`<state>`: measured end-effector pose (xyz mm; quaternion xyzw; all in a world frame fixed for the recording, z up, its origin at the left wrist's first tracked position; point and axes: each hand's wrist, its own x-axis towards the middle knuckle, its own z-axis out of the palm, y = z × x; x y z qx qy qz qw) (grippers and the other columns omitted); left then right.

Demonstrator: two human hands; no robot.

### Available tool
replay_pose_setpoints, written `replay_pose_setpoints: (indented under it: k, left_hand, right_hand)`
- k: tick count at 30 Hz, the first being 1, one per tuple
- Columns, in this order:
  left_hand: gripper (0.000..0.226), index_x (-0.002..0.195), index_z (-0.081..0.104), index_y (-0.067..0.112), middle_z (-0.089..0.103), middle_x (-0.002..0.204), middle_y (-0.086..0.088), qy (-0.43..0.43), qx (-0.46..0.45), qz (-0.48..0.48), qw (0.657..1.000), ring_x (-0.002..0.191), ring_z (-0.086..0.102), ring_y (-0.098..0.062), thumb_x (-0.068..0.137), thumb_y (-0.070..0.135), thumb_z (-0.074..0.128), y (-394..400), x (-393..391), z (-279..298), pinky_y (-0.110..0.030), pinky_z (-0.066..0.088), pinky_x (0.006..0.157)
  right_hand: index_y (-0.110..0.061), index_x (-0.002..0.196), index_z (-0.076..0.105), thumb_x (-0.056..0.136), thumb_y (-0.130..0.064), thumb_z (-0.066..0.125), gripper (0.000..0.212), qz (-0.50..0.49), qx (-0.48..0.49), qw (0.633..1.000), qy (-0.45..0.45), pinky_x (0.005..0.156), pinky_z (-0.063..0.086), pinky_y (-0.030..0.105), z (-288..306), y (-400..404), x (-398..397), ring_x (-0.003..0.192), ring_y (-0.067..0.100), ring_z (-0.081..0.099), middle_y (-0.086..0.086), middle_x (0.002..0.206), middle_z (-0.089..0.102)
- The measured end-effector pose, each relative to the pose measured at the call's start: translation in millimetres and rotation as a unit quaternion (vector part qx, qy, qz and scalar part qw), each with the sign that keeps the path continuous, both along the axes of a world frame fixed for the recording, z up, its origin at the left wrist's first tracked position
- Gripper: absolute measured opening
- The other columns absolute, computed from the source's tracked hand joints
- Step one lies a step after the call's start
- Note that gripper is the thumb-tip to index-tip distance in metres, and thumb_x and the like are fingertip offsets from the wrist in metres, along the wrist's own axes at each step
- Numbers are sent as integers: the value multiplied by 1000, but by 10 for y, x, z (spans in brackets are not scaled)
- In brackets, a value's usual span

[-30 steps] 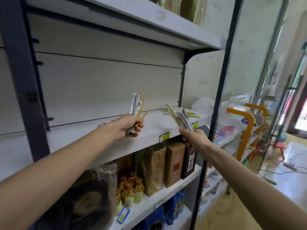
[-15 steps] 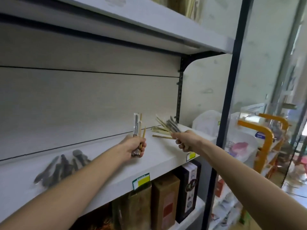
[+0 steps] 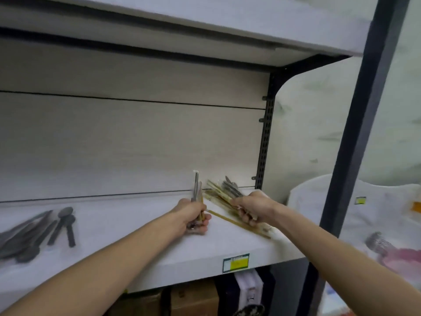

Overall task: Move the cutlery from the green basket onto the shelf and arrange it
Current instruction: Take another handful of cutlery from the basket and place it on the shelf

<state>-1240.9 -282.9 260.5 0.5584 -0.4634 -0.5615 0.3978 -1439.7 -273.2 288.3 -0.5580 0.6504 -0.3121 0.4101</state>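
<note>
While dark spoons (image 3: 38, 233) and loose chopsticks (image 3: 239, 225) already lay on the shelf (image 3: 136, 265), my left hand (image 3: 193, 218) gripped an upright wrapped bundle (image 3: 196, 188) and my right hand (image 3: 250, 207) clasped another bundle (image 3: 224, 192); both remained unplaced, basket unseen.

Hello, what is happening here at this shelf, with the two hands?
A person is stocking cutlery on the white shelf. The left hand grips a small upright bundle of cutlery. The right hand holds a slanted bundle low over loose chopsticks near the shelf's right end. Dark spoons already lie further left.
</note>
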Motion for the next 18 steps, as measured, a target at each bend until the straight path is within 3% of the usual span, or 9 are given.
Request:
replay_pose_setpoints:
  k: [5,8,14,18]
  left_hand:
    - [16,113,51,-2,74,74,-21,-29,34,-9,999,52,69,-24,102,9,54,-14,-107,-32,-35,59,48]
    - [21,117,49,-7,75,82,-25,-21,24,-1,999,60,71,-28,101,5,55,-18,-159,-59,-38,62,54]
    - [27,120,49,-11,74,88,-28,-19,15,4,1000,65,72,-32,99,2,58,17,-184,-76,-41,62,61]
    - [28,118,56,-10,74,91,-28,-9,16,10,1000,63,72,-29,94,2,66,42,-140,-97,-33,59,50]
  right_hand:
    - [-4,85,57,92,-16,64,16,32,35,997,-58,42,40,23,-128,-169,-98,45,20,47,14,74,54]
    - [1,94,62,92,-16,69,18,32,50,994,-93,45,53,29,-182,-212,-119,46,20,55,13,70,61]
    - [6,105,64,91,-13,73,25,22,66,991,-112,44,55,30,-147,-166,-202,50,22,62,14,70,68]
    - [8,113,63,92,-11,72,30,21,85,986,-141,45,57,28,-84,-120,-256,53,24,68,19,81,73]
